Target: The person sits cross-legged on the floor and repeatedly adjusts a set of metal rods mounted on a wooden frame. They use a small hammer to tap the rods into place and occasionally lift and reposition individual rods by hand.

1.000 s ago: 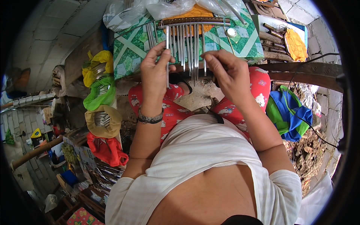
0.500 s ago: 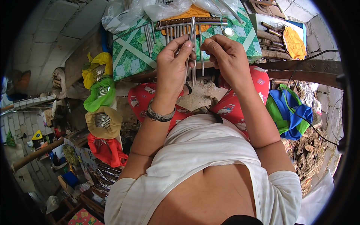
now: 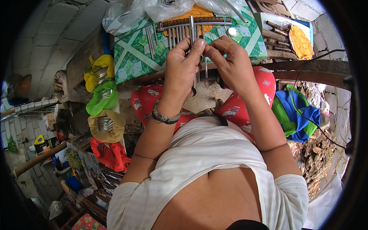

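Observation:
My left hand (image 3: 181,67) is closed round a silver metal tube (image 3: 191,27), which stands nearly upright between thumb and fingers. Close beside it, my right hand (image 3: 230,57) has thumb and forefinger pinched near the left thumb tip; whatever is between them is too small to make out. Another thin tube (image 3: 206,69) hangs down between the hands. Beyond them, a brown wooden bar (image 3: 209,20) lies across the green patterned tabletop (image 3: 132,61), with a row of metal tubes (image 3: 176,33) below it. Part of that row is hidden behind my left hand.
A small round white container (image 3: 232,32) sits right of the bar. Loose tubes (image 3: 150,42) lie left. Clear plastic bags (image 3: 168,10) cover the far edge. Yellow (image 3: 106,61), green (image 3: 96,103), tan (image 3: 117,119) and red (image 3: 111,157) bags line the left; a blue-green bag (image 3: 295,115) stands right.
My left hand has shifted slightly right, closer to my right hand. The tube in it has swung to a more upright angle. My right hand stays pinched in nearly the same place.

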The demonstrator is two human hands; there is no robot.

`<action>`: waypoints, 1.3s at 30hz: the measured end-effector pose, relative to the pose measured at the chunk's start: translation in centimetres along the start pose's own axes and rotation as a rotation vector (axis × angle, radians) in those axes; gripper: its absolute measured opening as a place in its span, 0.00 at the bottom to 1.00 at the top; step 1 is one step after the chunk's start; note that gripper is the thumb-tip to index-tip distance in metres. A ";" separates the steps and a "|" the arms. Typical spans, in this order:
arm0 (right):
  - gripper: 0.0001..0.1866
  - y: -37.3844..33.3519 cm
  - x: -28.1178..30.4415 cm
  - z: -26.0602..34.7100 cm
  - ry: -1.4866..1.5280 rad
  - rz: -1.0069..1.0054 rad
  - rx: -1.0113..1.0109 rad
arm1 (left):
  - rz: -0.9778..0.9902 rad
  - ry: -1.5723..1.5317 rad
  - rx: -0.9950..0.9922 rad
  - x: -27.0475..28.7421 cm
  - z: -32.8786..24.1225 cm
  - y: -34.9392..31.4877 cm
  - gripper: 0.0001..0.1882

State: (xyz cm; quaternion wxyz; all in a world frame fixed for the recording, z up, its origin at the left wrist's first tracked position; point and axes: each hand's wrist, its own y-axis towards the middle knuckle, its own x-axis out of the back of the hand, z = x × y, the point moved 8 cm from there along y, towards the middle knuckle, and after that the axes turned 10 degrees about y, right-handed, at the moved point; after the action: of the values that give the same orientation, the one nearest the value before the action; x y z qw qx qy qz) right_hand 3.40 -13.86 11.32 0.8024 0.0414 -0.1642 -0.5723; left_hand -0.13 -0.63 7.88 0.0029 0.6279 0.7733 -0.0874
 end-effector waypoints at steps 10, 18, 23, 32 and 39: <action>0.07 -0.7 1.7 -0.4 0.134 -0.296 0.082 | -0.063 -0.106 0.037 0.1 1.0 0.2 0.19; 0.05 -0.8 1.8 0.6 0.091 -0.342 0.221 | -0.070 -0.083 -0.030 -0.2 1.3 0.4 0.13; 0.04 -0.9 1.8 1.4 0.014 -0.340 0.223 | -0.078 -0.096 -0.030 -0.5 1.4 0.4 0.11; 0.05 -1.5 1.6 3.1 -0.121 -0.386 0.382 | -0.062 -0.159 -0.020 -0.4 1.7 0.5 0.12; 0.08 -2.0 1.3 4.1 -0.251 -0.392 0.522 | -0.061 -0.180 -0.037 -0.4 1.7 0.5 0.12</action>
State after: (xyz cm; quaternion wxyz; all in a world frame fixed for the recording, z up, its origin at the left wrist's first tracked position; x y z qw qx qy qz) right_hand 0.68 -15.23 14.98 0.6129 0.2053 -0.3915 -0.6548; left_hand 0.23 -1.18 6.20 0.0811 0.5935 0.7902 -0.1293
